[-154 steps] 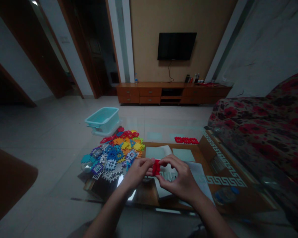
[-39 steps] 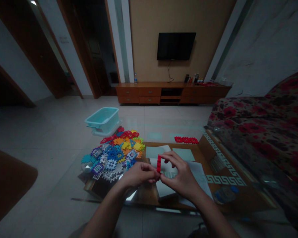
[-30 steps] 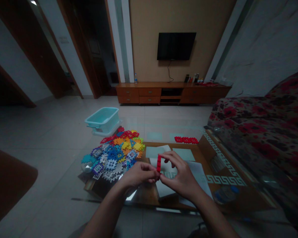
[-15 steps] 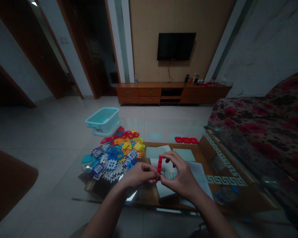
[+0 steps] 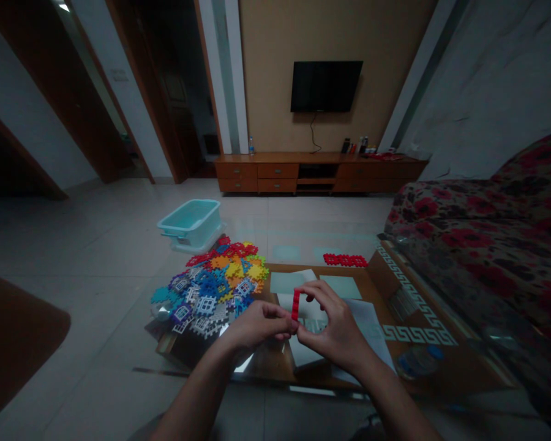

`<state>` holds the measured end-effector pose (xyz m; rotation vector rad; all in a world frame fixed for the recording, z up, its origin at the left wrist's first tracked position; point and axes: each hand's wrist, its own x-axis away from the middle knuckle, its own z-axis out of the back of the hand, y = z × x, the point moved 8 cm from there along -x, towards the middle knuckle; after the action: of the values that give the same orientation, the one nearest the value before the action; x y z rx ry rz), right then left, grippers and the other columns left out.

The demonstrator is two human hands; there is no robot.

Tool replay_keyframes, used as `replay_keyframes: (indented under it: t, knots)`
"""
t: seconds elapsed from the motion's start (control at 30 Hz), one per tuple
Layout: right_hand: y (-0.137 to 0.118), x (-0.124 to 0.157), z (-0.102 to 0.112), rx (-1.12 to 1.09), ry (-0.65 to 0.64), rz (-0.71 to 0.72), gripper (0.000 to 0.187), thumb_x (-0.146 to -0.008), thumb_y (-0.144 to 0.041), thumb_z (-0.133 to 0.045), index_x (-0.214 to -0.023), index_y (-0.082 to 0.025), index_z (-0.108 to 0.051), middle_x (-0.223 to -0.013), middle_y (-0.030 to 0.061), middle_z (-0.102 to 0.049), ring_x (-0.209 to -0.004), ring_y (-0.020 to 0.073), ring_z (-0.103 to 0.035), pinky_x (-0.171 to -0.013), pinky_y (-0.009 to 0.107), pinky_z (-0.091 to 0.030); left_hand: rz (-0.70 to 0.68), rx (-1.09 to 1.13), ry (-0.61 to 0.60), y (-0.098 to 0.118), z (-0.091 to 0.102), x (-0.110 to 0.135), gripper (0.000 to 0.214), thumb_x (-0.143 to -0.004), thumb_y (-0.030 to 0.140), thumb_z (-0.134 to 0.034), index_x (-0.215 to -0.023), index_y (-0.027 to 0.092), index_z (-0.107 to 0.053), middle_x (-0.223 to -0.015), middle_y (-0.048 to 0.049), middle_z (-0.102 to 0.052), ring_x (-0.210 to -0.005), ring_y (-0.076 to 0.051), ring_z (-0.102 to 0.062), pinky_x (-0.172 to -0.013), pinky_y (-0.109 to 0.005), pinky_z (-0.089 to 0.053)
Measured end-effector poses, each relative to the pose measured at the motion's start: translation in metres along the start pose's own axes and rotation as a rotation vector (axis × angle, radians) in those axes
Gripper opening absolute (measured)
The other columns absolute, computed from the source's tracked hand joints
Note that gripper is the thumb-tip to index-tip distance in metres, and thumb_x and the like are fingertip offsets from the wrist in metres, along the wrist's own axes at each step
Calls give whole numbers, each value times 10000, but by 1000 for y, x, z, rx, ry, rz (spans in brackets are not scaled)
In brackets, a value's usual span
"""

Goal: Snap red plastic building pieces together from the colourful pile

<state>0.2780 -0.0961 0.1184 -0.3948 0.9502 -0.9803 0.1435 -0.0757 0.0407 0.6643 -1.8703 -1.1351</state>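
Observation:
Above the glass table, a red interlocking plastic building piece (image 5: 296,304) stands on edge between my two hands. My left hand (image 5: 266,324) pinches it near its lower end. My right hand (image 5: 328,318) is curved in a C, with fingertips at the top of the piece and the thumb near the bottom. To the left lies a mixed pile of interlocking building pieces (image 5: 215,285) in red, yellow, orange, blue, purple and white. Farther off to the right sits a row of joined red pieces (image 5: 345,260).
A turquoise plastic tub (image 5: 190,223) stands beyond the pile. Papers (image 5: 367,324) show beneath my hands, and a bottle with a blue cap (image 5: 420,360) is at the right. A flowered sofa (image 5: 477,226) borders the right side. Across the floor is a low wooden cabinet (image 5: 278,174).
Almost nothing has moved. Both hands keep their hold on the red piece, with only a tiny shift of the fingers at its lower end.

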Motion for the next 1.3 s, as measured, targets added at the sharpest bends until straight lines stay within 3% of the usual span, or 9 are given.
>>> replay_keyframes:
  t: [0.7, 1.3]
  knots:
    - [-4, -1, 2, -8, 9, 5, 529, -675, -87, -643, -1177, -240, -581, -1101, 61, -593, -990, 228, -578, -849, 370, -509, 48, 53, 6, -5, 0, 0, 274, -602, 302, -853, -736, 86, -751, -687, -46, -676, -646, -94, -567, -677, -237, -398]
    - [-6, -1, 1, -6, -4, 7, 525, -684, -94, -655, -1185, -235, -581, -1111, 60, -592, -1000, 228, -581, -856, 366, -514, 4, -6, -17, -2, 0, -1, 185, -640, 259, -788, -722, 99, -746, -659, -31, -656, -619, -93, -536, -651, -239, -385]
